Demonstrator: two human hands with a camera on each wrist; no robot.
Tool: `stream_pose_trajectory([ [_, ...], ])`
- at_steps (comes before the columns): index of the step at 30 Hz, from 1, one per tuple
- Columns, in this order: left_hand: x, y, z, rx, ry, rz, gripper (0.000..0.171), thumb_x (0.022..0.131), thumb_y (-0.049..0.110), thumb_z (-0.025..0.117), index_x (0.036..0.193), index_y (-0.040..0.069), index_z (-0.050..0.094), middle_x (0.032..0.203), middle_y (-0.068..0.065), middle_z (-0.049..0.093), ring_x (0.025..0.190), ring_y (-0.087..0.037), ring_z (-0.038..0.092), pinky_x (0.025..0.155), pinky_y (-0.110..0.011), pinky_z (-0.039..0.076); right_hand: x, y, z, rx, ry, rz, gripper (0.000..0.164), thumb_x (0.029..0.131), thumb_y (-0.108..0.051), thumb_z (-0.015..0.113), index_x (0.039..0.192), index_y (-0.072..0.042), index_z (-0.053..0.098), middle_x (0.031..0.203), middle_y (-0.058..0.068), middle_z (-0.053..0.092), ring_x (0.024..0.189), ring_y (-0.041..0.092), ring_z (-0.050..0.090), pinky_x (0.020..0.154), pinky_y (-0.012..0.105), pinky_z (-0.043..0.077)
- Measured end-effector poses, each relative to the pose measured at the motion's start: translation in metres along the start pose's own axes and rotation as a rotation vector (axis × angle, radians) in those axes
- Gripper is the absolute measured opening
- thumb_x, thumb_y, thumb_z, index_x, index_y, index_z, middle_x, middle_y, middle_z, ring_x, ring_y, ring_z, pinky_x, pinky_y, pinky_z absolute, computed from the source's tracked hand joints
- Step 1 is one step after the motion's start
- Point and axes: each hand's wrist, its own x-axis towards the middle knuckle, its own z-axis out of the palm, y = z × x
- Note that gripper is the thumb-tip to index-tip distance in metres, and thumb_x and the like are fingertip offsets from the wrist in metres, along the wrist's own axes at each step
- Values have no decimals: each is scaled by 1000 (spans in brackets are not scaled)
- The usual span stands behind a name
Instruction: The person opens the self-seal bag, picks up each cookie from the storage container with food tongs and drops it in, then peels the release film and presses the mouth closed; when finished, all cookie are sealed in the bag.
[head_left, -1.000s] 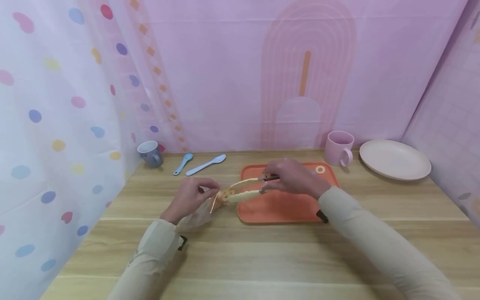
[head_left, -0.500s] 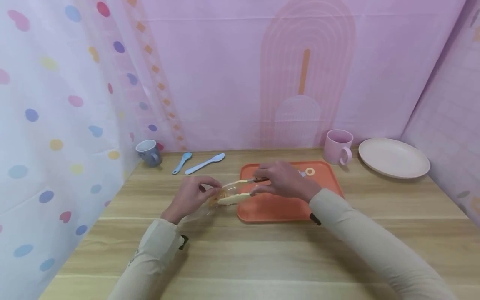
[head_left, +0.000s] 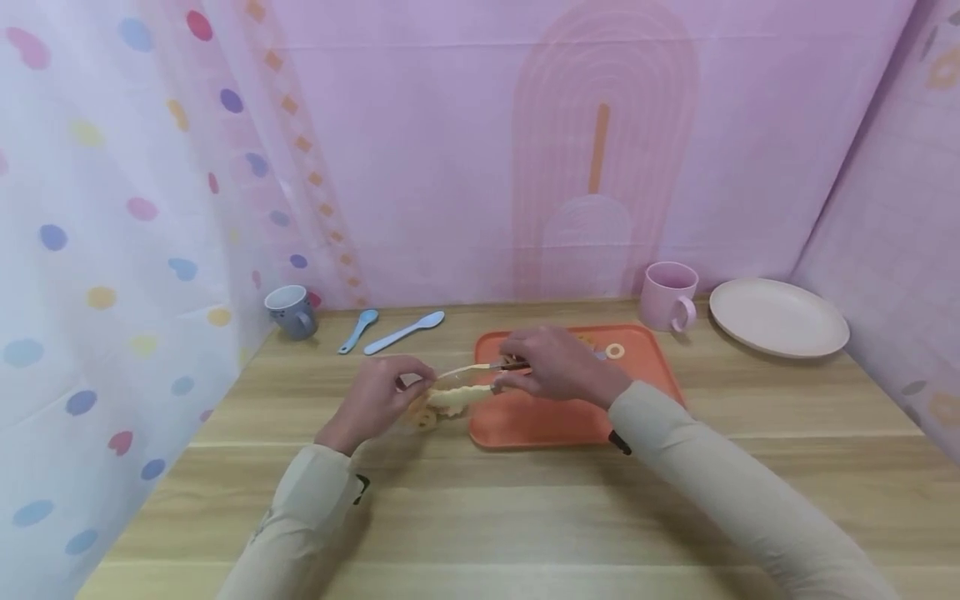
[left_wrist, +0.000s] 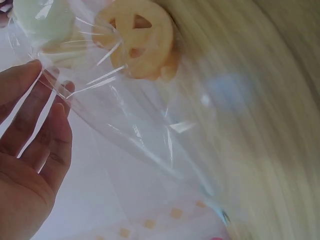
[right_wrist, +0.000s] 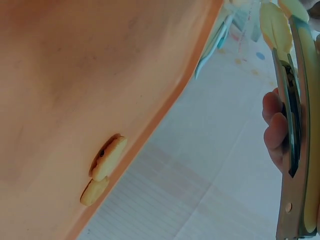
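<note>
My left hand (head_left: 371, 400) pinches the rim of a clear plastic bag (left_wrist: 135, 132) between thumb and fingertips. Inside the bag lie several biscuits, one of them a round smiley-face biscuit (left_wrist: 150, 56) with cut-out holes. Fingers of my right hand (head_left: 558, 362) wrap around a pair of tongs (head_left: 461, 396) with pale yellow scalloped tips. Those tips are spread and reach into the bag's mouth, close to the biscuits. Beneath the right hand lies an orange tray (head_left: 532, 429). A few small biscuits (right_wrist: 110, 157) rest on it near its far edge.
Behind the bag lie a blue spoon (head_left: 358, 331) and a longer pale blue spoon (head_left: 405, 332). A grey-blue cup (head_left: 292, 314) stands at the back left. Beyond the tray are a pink mug (head_left: 663, 300) and a cream plate (head_left: 780, 321). Curtains hang behind the table.
The right hand has moved left with the tongs, whose tips have gone farther into the bag among the biscuits. The left hand keeps its pinch on the bag.
</note>
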Motion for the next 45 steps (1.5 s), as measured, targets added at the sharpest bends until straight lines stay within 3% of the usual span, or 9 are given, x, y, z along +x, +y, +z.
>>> stream_pose_trajectory([
  [4,-2,-4,1,-2,9,-4,5,87,4,76,90,8,79,92,-6,79,81,-18,72,65,-26,57,-4,2,-5,24,10,33,42,92,-38,72,68,-17,46,61,-8,39,58,3,32,54,19,25],
  [12,-3,-6,1,-27,1,-28,7,88,4,75,93,5,78,94,-7,79,84,-19,72,66,-26,56,-35,14,-42,9,34,107,34,91,-39,74,73,-20,52,63,-10,45,58,3,40,54,21,32],
  [18,-2,-6,0,-22,-26,-56,7,89,5,74,94,6,78,93,-5,79,83,-17,71,66,-25,56,-73,39,-67,-142,119,133,31,84,-38,80,72,-21,57,62,-13,50,57,0,43,51,21,32],
  [21,-2,-7,-1,-28,-40,-63,7,90,6,73,95,7,78,93,-5,79,83,-17,71,66,-24,56,-92,51,-75,-180,98,223,31,82,-39,81,73,-21,57,63,-11,50,58,4,44,52,23,33],
  [27,0,-9,-4,-92,-50,-116,10,91,6,73,100,8,76,95,-6,79,86,-18,72,68,-22,55,-119,69,-78,-149,11,409,36,84,-39,80,81,-12,56,70,-2,56,63,13,51,58,32,42],
  [31,1,-12,-5,-125,-68,-136,12,90,9,75,101,8,77,98,-5,79,89,-19,73,69,-21,55,-126,77,-73,-145,-24,464,41,84,-41,80,89,-7,59,71,0,60,63,15,56,58,36,46],
  [34,1,-15,-6,-161,-94,-153,13,89,9,75,101,7,77,101,-6,78,92,-20,73,70,-21,55,-127,81,-69,-141,-28,458,42,84,-40,80,90,-6,58,71,0,59,64,15,55,58,36,47],
  [41,1,-20,-9,-223,-119,-170,12,88,8,76,100,6,77,102,-7,78,97,-24,73,72,-22,55,-116,83,-63,-102,3,425,38,82,-39,82,78,-11,57,70,-1,53,67,15,47,63,33,39],
  [45,2,-20,-10,-228,-118,-171,10,88,7,76,98,8,78,102,-7,78,98,-24,72,73,-23,55,-112,85,-60,-127,16,426,40,82,-42,82,74,-12,57,67,-1,53,69,18,47,75,43,40],
])
